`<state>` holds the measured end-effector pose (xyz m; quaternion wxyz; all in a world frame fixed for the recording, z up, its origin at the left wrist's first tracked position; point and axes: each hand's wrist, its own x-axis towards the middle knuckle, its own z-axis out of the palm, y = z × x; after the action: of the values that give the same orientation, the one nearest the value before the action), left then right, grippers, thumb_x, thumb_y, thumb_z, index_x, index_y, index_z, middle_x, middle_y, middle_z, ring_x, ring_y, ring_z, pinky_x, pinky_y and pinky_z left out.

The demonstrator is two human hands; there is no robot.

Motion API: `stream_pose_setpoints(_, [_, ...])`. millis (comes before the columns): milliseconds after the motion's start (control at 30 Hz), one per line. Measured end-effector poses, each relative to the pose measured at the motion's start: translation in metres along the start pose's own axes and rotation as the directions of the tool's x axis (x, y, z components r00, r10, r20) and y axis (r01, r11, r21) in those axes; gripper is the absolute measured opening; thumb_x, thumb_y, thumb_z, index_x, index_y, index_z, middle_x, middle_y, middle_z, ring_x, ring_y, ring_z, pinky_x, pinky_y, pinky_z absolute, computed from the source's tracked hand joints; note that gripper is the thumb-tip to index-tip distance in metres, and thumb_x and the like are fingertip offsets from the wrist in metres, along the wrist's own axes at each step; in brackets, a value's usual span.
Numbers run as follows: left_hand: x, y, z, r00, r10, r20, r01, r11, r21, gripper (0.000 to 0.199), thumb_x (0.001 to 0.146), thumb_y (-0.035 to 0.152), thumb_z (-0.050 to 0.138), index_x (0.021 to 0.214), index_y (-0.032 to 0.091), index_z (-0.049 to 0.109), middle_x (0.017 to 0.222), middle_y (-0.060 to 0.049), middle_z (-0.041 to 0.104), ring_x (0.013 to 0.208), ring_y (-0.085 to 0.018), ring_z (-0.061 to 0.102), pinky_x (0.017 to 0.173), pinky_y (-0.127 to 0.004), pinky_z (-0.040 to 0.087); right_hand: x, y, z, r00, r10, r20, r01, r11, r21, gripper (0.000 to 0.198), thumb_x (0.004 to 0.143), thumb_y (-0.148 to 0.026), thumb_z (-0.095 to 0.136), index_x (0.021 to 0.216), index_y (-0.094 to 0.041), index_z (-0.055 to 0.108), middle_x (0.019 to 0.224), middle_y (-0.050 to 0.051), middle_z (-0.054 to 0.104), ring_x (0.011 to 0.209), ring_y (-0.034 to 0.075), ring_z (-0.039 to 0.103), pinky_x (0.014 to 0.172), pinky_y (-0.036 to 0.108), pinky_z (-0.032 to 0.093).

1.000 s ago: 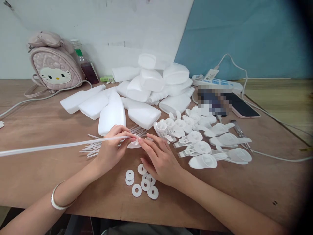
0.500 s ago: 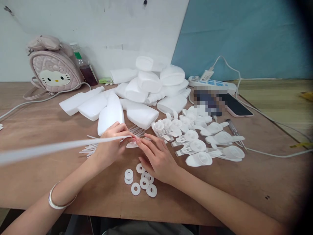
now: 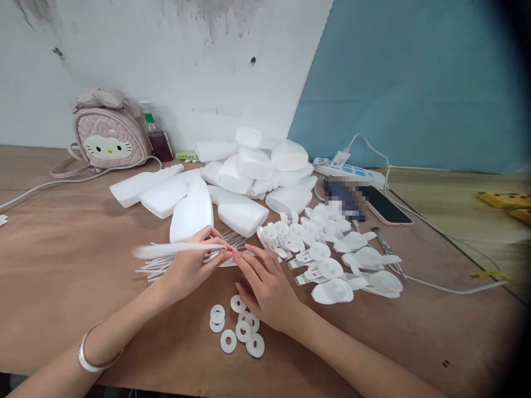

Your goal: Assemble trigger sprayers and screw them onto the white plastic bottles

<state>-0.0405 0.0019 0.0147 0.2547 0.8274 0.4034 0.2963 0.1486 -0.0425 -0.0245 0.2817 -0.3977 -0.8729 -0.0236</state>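
Note:
My left hand [image 3: 193, 268] is closed in a pinch around a thin white tube [image 3: 178, 250], whose long part sticks out to the left, smeared by motion. My right hand [image 3: 267, 287] meets it fingertip to fingertip near the tube's right end; what its fingers grip there is hidden. Just under the fingertips, part of a white plastic piece [image 3: 229, 263] shows. More thin white tubes [image 3: 153, 269] lie behind and beside my left hand. Several flat white rings [image 3: 228, 341] rest on the table in front of my hands.
White plastic bottles [image 3: 191, 210] are heaped at the back. White trigger-like parts [image 3: 332, 290] spread to the right, near a screwdriver [image 3: 384, 243], a phone [image 3: 385, 204] and a power strip [image 3: 357, 174]. A pink bag [image 3: 112, 138] and dark-liquid bottle [image 3: 160, 143] stand at back left.
The view has tilted upward, so the table things sit lower. The tube's free end has swung away from the camera and now looks shorter. Both hands stay together.

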Motion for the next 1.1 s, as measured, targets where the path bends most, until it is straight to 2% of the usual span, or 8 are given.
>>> stream_pose_setpoints(267, [0.000, -0.003, -0.008, 0.984, 0.123, -0.129, -0.103, 0.983, 0.152, 0.037, 0.079, 0.044, 0.055, 0.105, 0.017, 0.054, 0.100, -0.009, 0.057, 0.096, -0.022, 0.053, 0.083, -0.036, 0.044, 0.000, 0.001, 0.000, 0.999, 0.016, 0.033, -0.015, 1.000, -0.014, 0.055, 0.081, -0.014, 0.045, 0.134, -0.009, 0.034, 0.124, 0.012, 0.052, 0.122, 0.027, 0.036, 0.096, 0.045, 0.037])
stream_pose_setpoints(367, [0.002, -0.014, -0.019, 0.971, 0.192, -0.143, -0.154, 0.959, 0.238, 0.055, 0.081, 0.055, 0.041, 0.120, 0.016, 0.044, 0.115, -0.012, 0.052, 0.109, -0.027, 0.046, 0.093, -0.043, 0.036, -0.001, 0.000, 0.000, 1.000, 0.012, 0.028, -0.011, 1.000, -0.019, 0.057, 0.081, -0.014, 0.045, 0.135, -0.009, 0.032, 0.122, 0.012, 0.054, 0.121, 0.027, 0.037, 0.096, 0.045, 0.037])
stream_pose_setpoints(467, [0.007, -0.031, -0.027, 0.948, -0.036, -0.317, 0.145, 0.933, 0.331, 0.055, 0.085, 0.054, 0.031, 0.121, 0.014, 0.042, 0.119, -0.014, 0.049, 0.112, -0.028, 0.043, 0.096, -0.046, 0.033, 0.000, 0.000, -0.001, 1.000, 0.008, 0.023, -0.007, 1.000, -0.016, 0.057, 0.081, -0.014, 0.045, 0.136, -0.009, 0.032, 0.122, 0.012, 0.054, 0.120, 0.027, 0.038, 0.095, 0.045, 0.038])
stream_pose_setpoints(567, [0.012, -0.045, -0.030, 0.831, -0.368, -0.418, 0.524, 0.770, 0.364, 0.060, 0.079, 0.056, 0.040, 0.120, 0.011, 0.041, 0.121, -0.018, 0.047, 0.115, -0.033, 0.042, 0.095, -0.047, 0.033, 0.000, 0.000, -0.001, 1.000, 0.009, 0.027, -0.008, 1.000, -0.007, 0.057, 0.081, -0.013, 0.045, 0.136, -0.010, 0.032, 0.123, 0.012, 0.054, 0.120, 0.027, 0.039, 0.095, 0.046, 0.038])
stream_pose_setpoints(633, [0.014, -0.049, -0.032, 0.772, -0.515, -0.372, 0.633, 0.680, 0.370, 0.067, 0.076, 0.059, 0.041, 0.124, 0.012, 0.037, 0.123, -0.020, 0.047, 0.116, -0.035, 0.043, 0.093, -0.047, 0.035, 0.000, 0.000, -0.001, 0.999, 0.009, 0.033, -0.009, 1.000, -0.001, 0.056, 0.081, -0.013, 0.045, 0.135, -0.010, 0.033, 0.124, 0.012, 0.053, 0.121, 0.027, 0.038, 0.095, 0.046, 0.038])
stream_pose_setpoints(800, [0.016, -0.046, -0.035, 0.669, -0.703, -0.242, 0.736, 0.580, 0.349, 0.080, 0.071, 0.070, 0.038, 0.129, 0.015, 0.029, 0.112, -0.021, 0.056, 0.106, -0.039, 0.053, 0.083, -0.048, 0.041, -0.001, 0.000, -0.002, 0.999, 0.012, 0.047, -0.012, 1.000, 0.004, 0.054, 0.082, -0.013, 0.044, 0.134, -0.008, 0.033, 0.125, 0.012, 0.052, 0.121, 0.029, 0.036, 0.096, 0.048, 0.038])
stream_pose_setpoints(900, [0.017, -0.047, -0.036, 0.672, -0.691, -0.267, 0.741, 0.620, 0.258, 0.084, 0.066, 0.069, 0.048, 0.127, 0.014, 0.030, 0.116, -0.021, 0.054, 0.109, -0.036, 0.052, 0.085, -0.044, 0.041, -0.001, 0.000, -0.001, 0.999, 0.027, 0.039, -0.027, 1.000, 0.000, 0.054, 0.081, -0.011, 0.044, 0.134, -0.009, 0.034, 0.126, 0.011, 0.051, 0.123, 0.032, 0.033, 0.095, 0.050, 0.038])
stream_pose_setpoints(1100, [0.015, -0.036, -0.047, 0.680, -0.563, -0.470, 0.662, 0.747, 0.062, 0.073, 0.057, 0.049, 0.069, 0.116, 0.018, 0.039, 0.114, -0.013, 0.052, 0.101, -0.028, 0.054, 0.079, -0.039, 0.046, -0.001, 0.005, 0.006, 0.997, 0.055, -0.051, -0.054, 0.998, 0.023, 0.052, 0.084, -0.003, 0.038, 0.135, -0.012, 0.030, 0.110, 0.011, 0.058, 0.093, 0.022, 0.053, 0.081, 0.039, 0.050])
